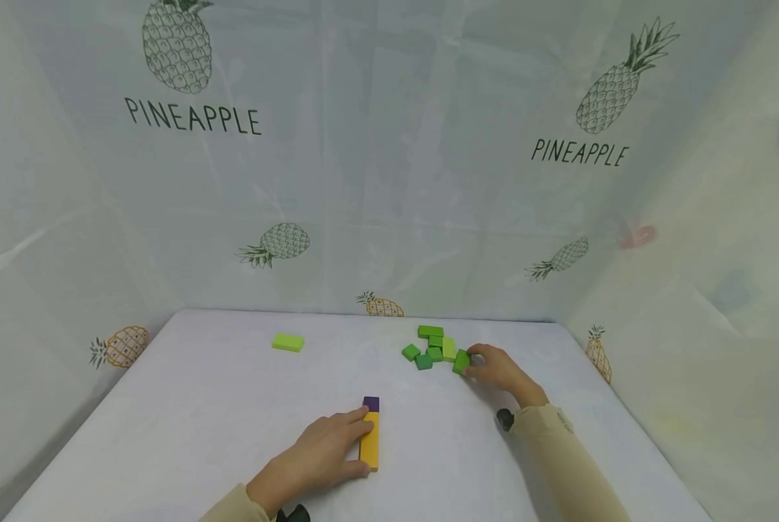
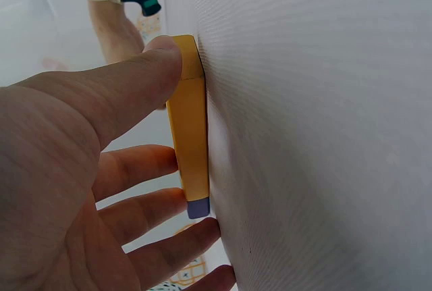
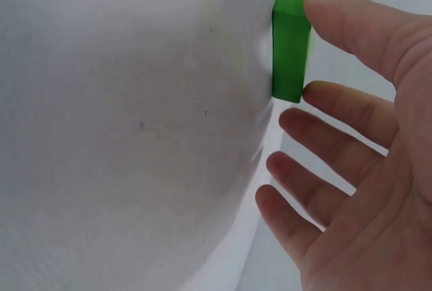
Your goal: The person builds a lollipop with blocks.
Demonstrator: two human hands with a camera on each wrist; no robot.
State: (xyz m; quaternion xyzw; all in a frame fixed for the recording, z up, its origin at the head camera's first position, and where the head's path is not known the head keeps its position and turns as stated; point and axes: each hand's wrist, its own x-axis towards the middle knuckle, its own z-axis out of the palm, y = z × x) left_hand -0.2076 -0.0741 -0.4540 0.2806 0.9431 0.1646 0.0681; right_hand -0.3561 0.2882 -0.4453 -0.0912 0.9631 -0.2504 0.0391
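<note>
A long yellow block point(image 1: 369, 442) lies on the white table with a small purple block point(image 1: 372, 404) against its far end. My left hand point(image 1: 324, 449) rests along the left side of this row. In the left wrist view, its thumb touches the near end of the yellow block, and loosely extended fingers reach along the side toward the purple one. My right hand point(image 1: 498, 368) is farther back, at the right edge of the green group. Its thumb and index finger pinch a green rectangular block point(image 3: 290, 41) near its two ends, while the other fingers stay spread.
Several small green cubes point(image 1: 434, 354) sit close together left of my right hand, with a light-green block point(image 1: 449, 349) and a green bar point(image 1: 430, 331) among them. Another lime-green block point(image 1: 288, 342) lies alone at the back left. A pineapple-print curtain point(image 1: 389, 181) surrounds the table point(image 1: 187, 406).
</note>
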